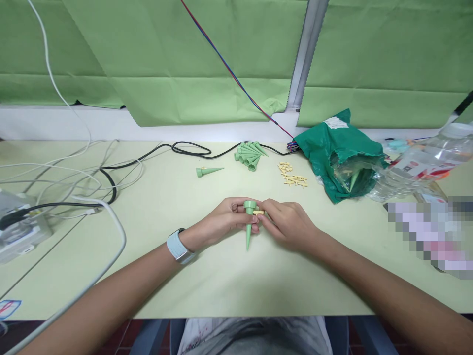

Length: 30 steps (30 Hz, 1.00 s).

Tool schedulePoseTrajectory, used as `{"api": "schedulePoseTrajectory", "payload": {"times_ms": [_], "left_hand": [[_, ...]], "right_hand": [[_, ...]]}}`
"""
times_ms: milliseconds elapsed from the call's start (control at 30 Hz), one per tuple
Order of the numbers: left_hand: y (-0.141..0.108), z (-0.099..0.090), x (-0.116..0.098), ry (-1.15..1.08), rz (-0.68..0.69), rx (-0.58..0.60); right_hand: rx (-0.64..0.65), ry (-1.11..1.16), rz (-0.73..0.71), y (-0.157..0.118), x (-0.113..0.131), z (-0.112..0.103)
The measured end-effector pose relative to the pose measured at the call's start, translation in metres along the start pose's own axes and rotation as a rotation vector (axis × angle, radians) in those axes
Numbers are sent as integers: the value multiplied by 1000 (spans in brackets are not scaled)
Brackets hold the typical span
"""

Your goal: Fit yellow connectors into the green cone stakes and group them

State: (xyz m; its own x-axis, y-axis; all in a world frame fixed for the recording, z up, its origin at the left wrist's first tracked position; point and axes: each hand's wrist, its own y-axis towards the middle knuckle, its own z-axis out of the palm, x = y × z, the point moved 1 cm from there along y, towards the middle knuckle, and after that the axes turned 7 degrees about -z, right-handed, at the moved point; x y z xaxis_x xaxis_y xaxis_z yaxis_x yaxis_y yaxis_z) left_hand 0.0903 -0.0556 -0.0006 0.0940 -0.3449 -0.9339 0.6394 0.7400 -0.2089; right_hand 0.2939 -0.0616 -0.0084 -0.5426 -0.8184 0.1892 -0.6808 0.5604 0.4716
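My left hand (236, 215) is closed round a green plastic watering spike (250, 209), its wide cap up and its point down, over the near middle of the table. In my right hand (284, 217), thumb and forefinger pinch a small yellow valve (258, 212) against the spike's side, just below the cap. Whether the valve sits in the spike I cannot tell. Further back lies a pile of green spikes (249, 155). Beside it are several loose yellow valves (293, 178). A single spike with a yellow piece on it (209, 171) lies to the left.
A torn green mailing bag (325, 148) with more spikes inside lies at the back right, beside a large clear bottle (424, 160). White and black cables (107, 182) and a power adapter (22, 229) spread over the left. A blurred-out object (432, 236) lies at the right.
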Motion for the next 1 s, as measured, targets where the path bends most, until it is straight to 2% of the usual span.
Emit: {"api": "schedulePoseTrajectory", "payload": {"times_ms": [100, 300, 367, 467, 533, 700, 767, 900, 1000], "left_hand": [[1, 1, 1, 12, 26, -9], [1, 2, 0, 118, 64, -56], [1, 1, 1, 86, 60, -51], [2, -1, 2, 47, 55, -43], [2, -1, 1, 48, 50, -39], [1, 1, 0, 97, 42, -71], [1, 1, 0, 76, 42, -74], [0, 2, 1, 11, 34, -43], [0, 4, 0, 8, 45, -39]], "right_hand": [[-3, -12, -24, 0, 0, 1], [-18, 292, 186, -1, 3, 4], [-9, 233, 167, -1, 2, 3], [7, 96, 63, -1, 1, 1], [9, 93, 39, -1, 0, 0], [38, 408, 217, 1, 2, 5], [32, 476, 243, 1, 4, 7], [-69, 247, 113, 0, 4, 5], [-71, 49, -30, -1, 0, 2]]}}
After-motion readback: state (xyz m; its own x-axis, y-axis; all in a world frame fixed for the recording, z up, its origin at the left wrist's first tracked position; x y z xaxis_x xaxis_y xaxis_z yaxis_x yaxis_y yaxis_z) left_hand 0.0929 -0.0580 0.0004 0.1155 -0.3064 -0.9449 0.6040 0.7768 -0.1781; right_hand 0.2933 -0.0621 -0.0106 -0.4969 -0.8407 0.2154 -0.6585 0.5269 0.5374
